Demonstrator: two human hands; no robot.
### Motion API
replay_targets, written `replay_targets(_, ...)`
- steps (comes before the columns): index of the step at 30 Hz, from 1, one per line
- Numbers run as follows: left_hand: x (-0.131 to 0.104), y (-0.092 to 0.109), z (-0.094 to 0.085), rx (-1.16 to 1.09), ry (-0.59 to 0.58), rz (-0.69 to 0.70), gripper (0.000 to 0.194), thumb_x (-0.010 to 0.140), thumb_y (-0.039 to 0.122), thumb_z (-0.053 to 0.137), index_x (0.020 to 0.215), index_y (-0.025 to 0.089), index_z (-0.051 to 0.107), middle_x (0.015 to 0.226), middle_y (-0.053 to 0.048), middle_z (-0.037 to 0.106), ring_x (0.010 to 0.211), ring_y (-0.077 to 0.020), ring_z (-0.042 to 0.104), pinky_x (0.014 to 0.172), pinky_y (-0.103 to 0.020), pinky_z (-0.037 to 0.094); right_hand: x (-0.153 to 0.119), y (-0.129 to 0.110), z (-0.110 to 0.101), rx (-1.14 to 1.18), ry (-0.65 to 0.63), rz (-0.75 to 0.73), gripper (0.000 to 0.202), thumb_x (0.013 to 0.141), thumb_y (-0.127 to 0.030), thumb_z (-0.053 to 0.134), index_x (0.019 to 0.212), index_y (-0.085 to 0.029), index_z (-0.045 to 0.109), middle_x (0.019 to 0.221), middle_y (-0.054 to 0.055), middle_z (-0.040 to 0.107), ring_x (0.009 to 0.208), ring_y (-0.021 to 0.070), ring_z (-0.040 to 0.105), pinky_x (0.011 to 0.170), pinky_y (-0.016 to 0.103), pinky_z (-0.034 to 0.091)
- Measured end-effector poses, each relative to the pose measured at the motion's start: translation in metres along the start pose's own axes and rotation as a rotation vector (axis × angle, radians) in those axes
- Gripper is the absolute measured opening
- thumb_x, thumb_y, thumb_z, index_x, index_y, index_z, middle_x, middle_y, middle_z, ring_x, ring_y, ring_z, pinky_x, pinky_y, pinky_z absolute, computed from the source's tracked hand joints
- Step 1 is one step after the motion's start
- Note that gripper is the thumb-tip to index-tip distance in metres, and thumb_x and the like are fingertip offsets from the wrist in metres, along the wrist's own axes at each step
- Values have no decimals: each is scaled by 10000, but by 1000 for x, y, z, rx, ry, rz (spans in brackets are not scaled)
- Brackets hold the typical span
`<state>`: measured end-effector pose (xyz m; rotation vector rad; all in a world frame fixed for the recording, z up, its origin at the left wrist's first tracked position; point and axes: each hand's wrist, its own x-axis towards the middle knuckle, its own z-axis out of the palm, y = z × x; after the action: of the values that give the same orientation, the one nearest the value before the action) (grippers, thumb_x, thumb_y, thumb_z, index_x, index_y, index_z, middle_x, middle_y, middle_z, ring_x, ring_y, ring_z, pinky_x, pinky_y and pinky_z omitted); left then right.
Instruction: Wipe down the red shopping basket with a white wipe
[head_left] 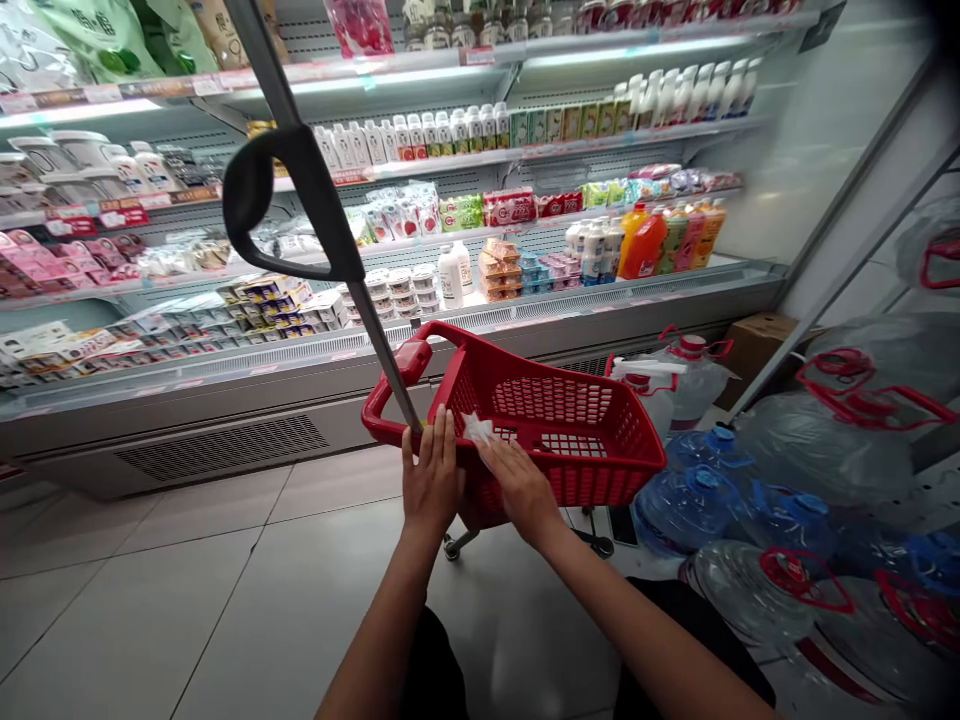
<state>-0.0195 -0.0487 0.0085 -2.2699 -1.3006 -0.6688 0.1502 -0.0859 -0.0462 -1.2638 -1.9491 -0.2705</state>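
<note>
A red plastic shopping cart point(585, 475) stands in front of me, its basket marked by a mesh of holes. My left hand point(433, 470) lies on the near rim close to the handle end, fingers stretched out and no object visible in it. Farther along the same rim, my right hand point(521, 485) presses a crumpled white tissue point(478, 428) against the cart, fingers together over it. From the handle end rises a slanted grey pole point(386, 345) with a black loop grip point(322, 205); its lower end is partly hidden behind my left hand.
Behind the cart runs a refrigerated display case point(225, 440) with shelves of bottles, cups and packs. At the right stand several large water jugs point(705, 500) and clear jugs with red handles point(780, 590). A cardboard box point(761, 345) sits behind them. Pale tiles point(187, 580) cover the floor.
</note>
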Motion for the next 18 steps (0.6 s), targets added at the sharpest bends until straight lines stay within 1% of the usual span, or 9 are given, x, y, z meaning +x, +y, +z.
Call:
replay_targets(3, -1, -9, -1, -2, 5, -12, 899, 877, 134, 523, 1693, 140, 144, 1711, -99, 301, 1491, -302, 453, 1335, -532, 48, -49, 38, -32, -163, -51, 36, 854, 921, 58, 285, 1697, -248, 96, 1655, 56, 429, 1523, 188, 419, 1283, 451, 331)
replay_targets(6, -3, -13, -2, -13, 12, -29, 917, 876, 147, 535, 1695, 146, 122, 1722, -98, 269, 1496, -307, 446, 1335, -544, 45, -96, 72, -64, -300, -82, 124, 870, 913, 52, 302, 1697, -275, 112, 1671, 36, 400, 1518, 197, 428, 1294, 460, 298)
replay_targets(8, -4, -11, -2, -23, 10, -43, 914, 874, 154, 545, 1693, 141, 141, 1730, -108, 245, 1523, -313, 409, 1336, -549, 48, -115, 85, -75, -343, -73, 172, 866, 920, 41, 308, 1697, -282, 106, 1670, 35, 401, 1519, 206, 428, 1295, 475, 291)
replay_targets(9, -6, -8, -1, -26, 10, -55, 909, 868, 153, 552, 1690, 137, 165, 1735, -113, 230, 1542, -315, 380, 1337, -546, 56, -118, 88, -76, -347, -59, 188, 866, 921, 39, 307, 1698, -278, 94, 1671, 38, 400, 1523, 211, 422, 1292, 480, 298)
replay_targets(10, -7, -4, 0, -30, 7, -63, 902, 859, 149, 559, 1684, 133, 195, 1738, -116, 219, 1558, -316, 351, 1338, -539, 63, -117, 88, -73, -340, -41, 201, 867, 921, 38, 304, 1699, -272, 80, 1674, 43, 396, 1528, 214, 413, 1287, 482, 308)
replay_targets(12, -10, 7, 5, -42, -11, -43, 889, 837, 134, 569, 1669, 125, 255, 1740, -117, 221, 1577, -307, 316, 1343, -513, 79, -104, 78, -58, -303, 1, 211, 874, 913, 43, 292, 1699, -261, 59, 1681, 54, 384, 1537, 216, 397, 1278, 479, 328)
replay_targets(15, -14, 26, 16, -62, -56, 44, 867, 829, 136, 574, 1651, 108, 303, 1724, -118, 283, 1577, -304, 316, 1345, -489, 118, -64, 44, -22, -211, 29, 171, 869, 920, 41, 291, 1699, -254, 47, 1681, 60, 386, 1548, 210, 377, 1275, 472, 340)
replay_targets(17, -17, 35, 23, -55, -64, 65, 836, 869, 162, 558, 1654, 78, 280, 1717, -135, 298, 1584, -313, 297, 1338, -484, 166, -36, 19, 0, -130, 28, 126, 856, 931, 28, 302, 1698, -232, 25, 1681, 67, 385, 1555, 198, 361, 1272, 462, 354)
replay_targets(18, -18, 37, 25, -46, -59, 67, 823, 897, 175, 540, 1660, 68, 251, 1718, -143, 293, 1589, -311, 287, 1334, -481, 185, -26, 8, 8, -97, 26, 109, 849, 937, 21, 308, 1697, -217, 13, 1685, 74, 376, 1560, 195, 351, 1270, 457, 360)
